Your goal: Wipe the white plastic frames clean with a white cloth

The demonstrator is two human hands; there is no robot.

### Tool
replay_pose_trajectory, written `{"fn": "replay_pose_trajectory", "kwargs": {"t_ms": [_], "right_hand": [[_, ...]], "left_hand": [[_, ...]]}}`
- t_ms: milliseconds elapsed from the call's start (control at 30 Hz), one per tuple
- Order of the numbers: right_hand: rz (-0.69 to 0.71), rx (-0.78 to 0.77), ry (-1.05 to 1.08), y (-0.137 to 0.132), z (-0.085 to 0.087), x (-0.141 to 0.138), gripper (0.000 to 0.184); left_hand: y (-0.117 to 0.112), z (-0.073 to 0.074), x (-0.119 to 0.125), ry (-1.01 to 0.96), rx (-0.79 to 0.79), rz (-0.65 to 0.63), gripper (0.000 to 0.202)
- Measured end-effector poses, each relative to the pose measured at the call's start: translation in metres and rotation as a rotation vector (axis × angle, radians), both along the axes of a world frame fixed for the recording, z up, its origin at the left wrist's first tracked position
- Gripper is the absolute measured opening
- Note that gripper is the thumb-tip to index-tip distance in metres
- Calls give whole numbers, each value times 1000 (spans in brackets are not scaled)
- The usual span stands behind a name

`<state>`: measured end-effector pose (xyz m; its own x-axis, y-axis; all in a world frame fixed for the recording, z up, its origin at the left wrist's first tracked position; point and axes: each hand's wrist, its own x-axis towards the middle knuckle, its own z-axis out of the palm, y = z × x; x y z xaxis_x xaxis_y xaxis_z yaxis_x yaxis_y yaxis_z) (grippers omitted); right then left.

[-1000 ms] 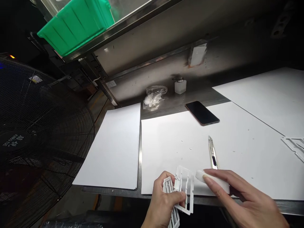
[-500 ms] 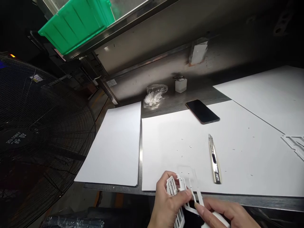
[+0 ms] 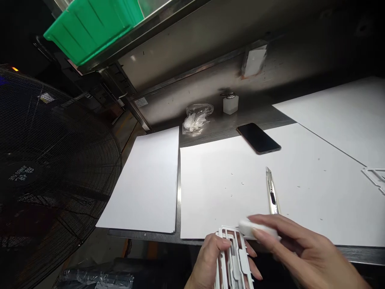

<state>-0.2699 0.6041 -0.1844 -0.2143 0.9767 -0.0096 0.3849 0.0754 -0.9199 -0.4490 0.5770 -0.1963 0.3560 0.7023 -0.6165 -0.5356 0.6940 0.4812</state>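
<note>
My left hand (image 3: 205, 261) is closed around white plastic frames (image 3: 244, 263) with long slots, held upright over the table's front edge. More than one seems to be in the grip, though their overlap hides how many. Its fingertips show behind the frames on the right. Pinched in my right hand (image 3: 306, 249) is a soft-looking white wad (image 3: 248, 228), blurred by motion, at the upper right of the frames; I cannot tell whether it touches them. A utility knife (image 3: 272, 190) lies on the white paper (image 3: 207, 180), its lower end hidden behind my right hand.
A black phone (image 3: 258, 138) rests on the paper's back edge. Behind stand a small pump bottle (image 3: 230, 105) and a clear bag of white material (image 3: 195, 122). Another white frame (image 3: 375, 178) lies far right. A paper stack (image 3: 141, 180) and large fan (image 3: 60, 160) are left; a green bin (image 3: 93, 32) is above.
My right hand has risen with the white wad to the frames' upper end and now covers the knife's lower part. The frames in my left hand are turned and gathered closer together.
</note>
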Motion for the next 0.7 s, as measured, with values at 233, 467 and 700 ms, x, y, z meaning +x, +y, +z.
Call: {"fn": "replay_pose_trajectory", "kwargs": {"t_ms": [233,467,700], "right_hand": [[69,314,-247,0,-3,0,15],[128,379,-139,-4,1,-4,18],[93,333,-323,-5,-7,7,16]], "left_hand": [[-1,9,-4,112,90,-19,45],[0,17,-1,267,-22,-29,39],[1,19,-2,215,42,-57,48]]}}
